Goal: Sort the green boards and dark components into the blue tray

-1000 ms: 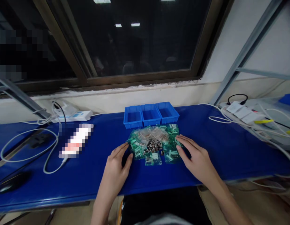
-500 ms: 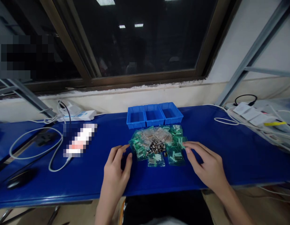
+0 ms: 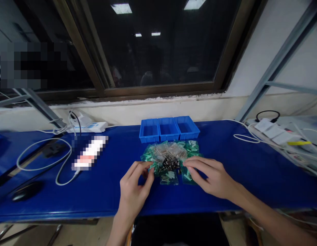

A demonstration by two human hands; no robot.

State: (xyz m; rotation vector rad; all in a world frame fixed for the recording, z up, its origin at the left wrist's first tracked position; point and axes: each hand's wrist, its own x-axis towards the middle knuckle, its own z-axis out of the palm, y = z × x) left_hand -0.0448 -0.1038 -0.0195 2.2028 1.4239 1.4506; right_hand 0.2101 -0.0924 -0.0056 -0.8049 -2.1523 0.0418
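On the desk (image 3: pixel 250 171), left grip (image 3: pixel 135 194) is hovering bunched at the green bags (image 3: pixel 191 147), pinch unclear; right grip (image 3: pixel 209 176) is resting spread on them. Bags look light, slippery; take by corners.

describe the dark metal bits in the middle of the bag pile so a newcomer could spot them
On the blue bench under the window, find the three blue plastic bins. Just in front lies a heap of small green-and-clear bags. At its centre, between the left hand and right hand, sits a cluster of dark metal parts, unlike the pale pieces around it.

Three plastic bins (image 3: pixel 169 130) behind a heap of bagged parts (image 3: pixel 168 162)
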